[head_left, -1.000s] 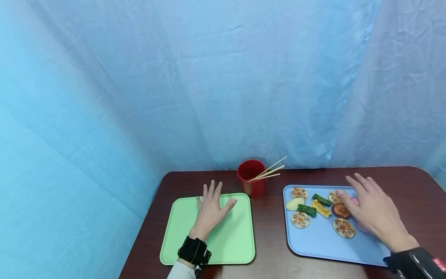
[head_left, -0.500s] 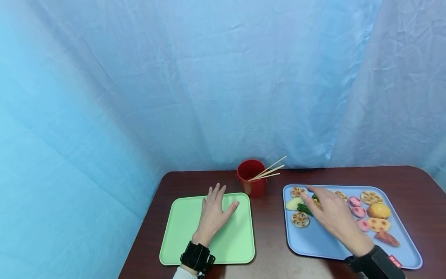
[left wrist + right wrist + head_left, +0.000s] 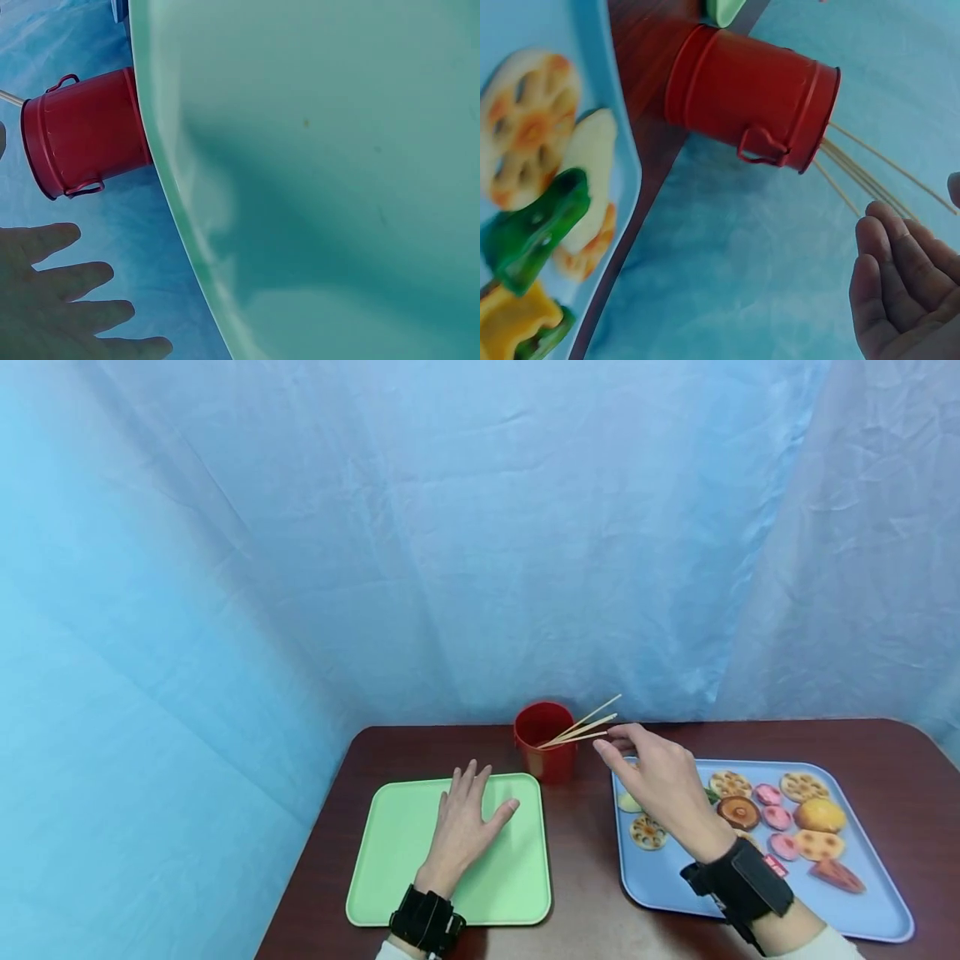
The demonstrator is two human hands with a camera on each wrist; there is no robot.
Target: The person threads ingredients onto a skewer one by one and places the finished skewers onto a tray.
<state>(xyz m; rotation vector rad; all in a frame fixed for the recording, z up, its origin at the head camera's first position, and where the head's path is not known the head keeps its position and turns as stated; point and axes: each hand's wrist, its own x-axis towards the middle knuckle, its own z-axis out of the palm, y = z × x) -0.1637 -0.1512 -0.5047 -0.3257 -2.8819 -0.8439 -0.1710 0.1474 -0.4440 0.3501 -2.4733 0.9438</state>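
Several thin wooden skewers (image 3: 581, 728) lean out of a red bucket (image 3: 546, 764) at the back of the table. My right hand (image 3: 663, 781) is at their free ends, fingers bent loosely and thumb apart from them. In the right wrist view the skewers (image 3: 874, 180) reach toward the gap between thumb and fingers (image 3: 881, 244), with none gripped. My left hand (image 3: 465, 835) hovers over the green tray (image 3: 517, 893), its fingers spread and nothing in them. The left wrist view shows these straight fingers (image 3: 75, 281) beside the tray's edge.
A blue tray (image 3: 675, 885) on the right carries toy food: lotus root slices (image 3: 647, 832), a mushroom (image 3: 738, 812), pink rounds (image 3: 777, 817), a yellow piece (image 3: 820, 816) and green pepper pieces (image 3: 536, 229). A blue curtain (image 3: 480, 568) hangs behind the brown table (image 3: 585, 860).
My right hand has moved left and away from me, from over the blue tray to the skewers' ends. The left hand has shifted slightly right over the green tray.
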